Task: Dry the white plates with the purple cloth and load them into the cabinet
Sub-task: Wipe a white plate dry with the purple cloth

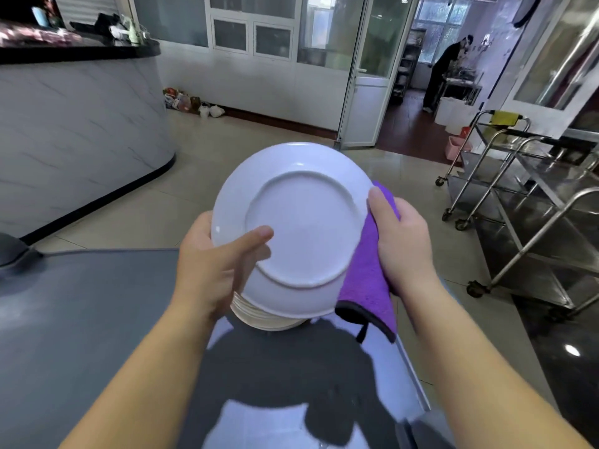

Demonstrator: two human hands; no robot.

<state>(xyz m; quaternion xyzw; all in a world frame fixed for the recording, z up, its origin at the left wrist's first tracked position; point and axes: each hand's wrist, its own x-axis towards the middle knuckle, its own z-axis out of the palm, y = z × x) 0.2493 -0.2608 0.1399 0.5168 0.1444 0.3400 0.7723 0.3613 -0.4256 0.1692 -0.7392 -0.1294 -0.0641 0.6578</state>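
Note:
I hold a white plate (301, 228) up in front of me, its underside with the foot ring facing me. My left hand (214, 267) grips its left rim, thumb across the back. My right hand (402, 241) grips the right rim through the purple cloth (366, 286), which hangs down below the hand. Just under the held plate, a stack of white plates (269, 319) rests on the steel counter (97, 319). No cabinet is in view.
A curved marble-look bar (81, 131) stands at the left. Steel trolleys (518, 202) fill the right side. An open glass door (366, 76) leads to a back room where a person (444, 69) bends over a table. Bags (191, 102) lie by the far wall.

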